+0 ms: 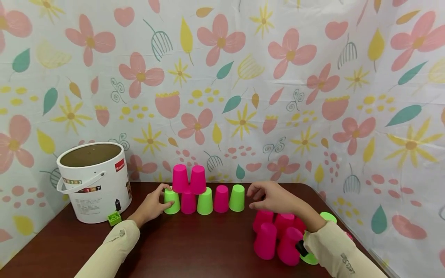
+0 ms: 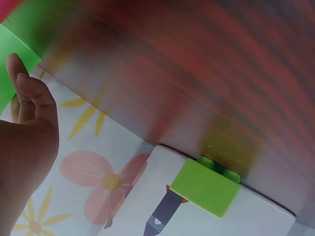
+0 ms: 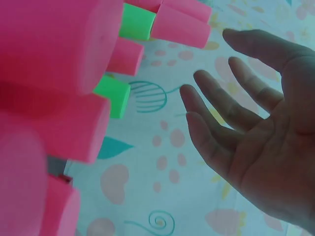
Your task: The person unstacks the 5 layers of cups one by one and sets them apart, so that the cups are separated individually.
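Observation:
On the tabletop, green and pink cups stand upside down in a row, with two pink cups (image 1: 180,178) stacked on the left part of it. My left hand (image 1: 153,204) is at the row's left end, holding the leftmost green cup (image 1: 172,202) between thumb and fingers. That cup's edge also shows beside the fingers in the left wrist view. Just right of the rightmost green cup (image 1: 237,198), my right hand (image 1: 272,197) hovers with relaxed, spread fingers and nothing in them. Below it stands a cluster of pink cups (image 1: 265,241).
A white bucket (image 1: 101,193) with a handle stands at the left rear, a green toy block (image 1: 114,218) at its base. More green cups (image 1: 328,217) sit beside the right forearm. A flower-patterned sheet (image 1: 222,96) hangs behind the dark wooden table (image 1: 194,247).

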Demonstrator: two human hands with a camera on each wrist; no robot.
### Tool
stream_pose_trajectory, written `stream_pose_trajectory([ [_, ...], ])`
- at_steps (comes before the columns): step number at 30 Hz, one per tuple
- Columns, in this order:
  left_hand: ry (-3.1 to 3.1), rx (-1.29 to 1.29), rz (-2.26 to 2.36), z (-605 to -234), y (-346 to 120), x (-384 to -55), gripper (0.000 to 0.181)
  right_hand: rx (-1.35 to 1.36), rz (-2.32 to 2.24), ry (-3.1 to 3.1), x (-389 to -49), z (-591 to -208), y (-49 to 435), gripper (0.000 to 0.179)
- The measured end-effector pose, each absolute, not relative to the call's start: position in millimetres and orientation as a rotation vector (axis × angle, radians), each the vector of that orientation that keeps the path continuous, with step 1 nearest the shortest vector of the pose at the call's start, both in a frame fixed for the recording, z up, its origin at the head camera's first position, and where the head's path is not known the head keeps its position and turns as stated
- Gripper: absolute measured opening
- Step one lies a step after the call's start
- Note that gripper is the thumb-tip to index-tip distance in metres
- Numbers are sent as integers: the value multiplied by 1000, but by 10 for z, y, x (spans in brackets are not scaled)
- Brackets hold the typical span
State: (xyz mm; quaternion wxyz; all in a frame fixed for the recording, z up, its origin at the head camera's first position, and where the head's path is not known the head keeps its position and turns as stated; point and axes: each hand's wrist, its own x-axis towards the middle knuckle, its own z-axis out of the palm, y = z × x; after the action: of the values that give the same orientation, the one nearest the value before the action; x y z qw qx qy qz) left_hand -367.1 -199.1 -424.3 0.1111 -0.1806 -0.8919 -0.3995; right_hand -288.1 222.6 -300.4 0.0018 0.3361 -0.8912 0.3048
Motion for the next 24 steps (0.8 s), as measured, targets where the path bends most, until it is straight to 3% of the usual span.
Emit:
stream_pose_trajectory([
  [10,-2634,-514,-1163,-4228,-1992,-3657,41,870,990,-2780,-3097,-2946,1814,22],
  [24,-2622,-538,-1177,-4274,-1989,-3680,42,846,879,-2771,-3362,-2995,1219,26],
])
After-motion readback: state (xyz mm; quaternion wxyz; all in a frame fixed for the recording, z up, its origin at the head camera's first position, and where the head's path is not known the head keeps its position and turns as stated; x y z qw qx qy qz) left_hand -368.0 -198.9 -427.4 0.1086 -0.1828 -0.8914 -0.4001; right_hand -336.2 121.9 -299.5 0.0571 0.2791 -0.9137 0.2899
